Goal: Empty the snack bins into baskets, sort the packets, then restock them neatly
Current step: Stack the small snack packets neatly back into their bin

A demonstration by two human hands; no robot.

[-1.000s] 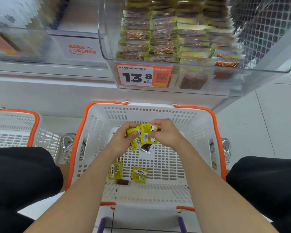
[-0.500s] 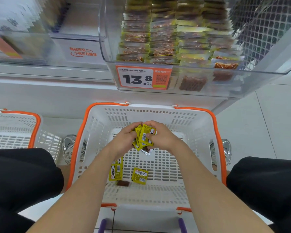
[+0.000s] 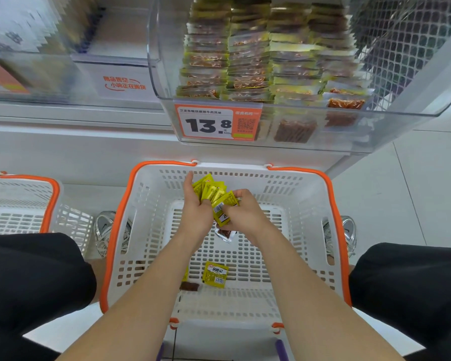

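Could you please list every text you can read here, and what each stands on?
"卫龙亲嘴烧麻辣牛肉风味", "13.8", "500g": orange price tag on the clear bin.
"商品售空", "小嗨正在搬货": white sign left of it.
Held yellow packets and the loose packet in the basket: print too small.

— What does the price tag (image 3: 218, 122) say?
— It's on the bin (image 3: 375, 131) front: "13.8", small "元" and "500g", a Chinese product line above, and a QR code (image 3: 246, 123) at right.
— Anything else?
— The white sign (image 3: 124, 83) to the left starts "商品售空" in orange. The held packets (image 3: 214, 196) show a barcode. The loose packet (image 3: 215, 274) in the basket (image 3: 120, 225) has black characters, too small to read.
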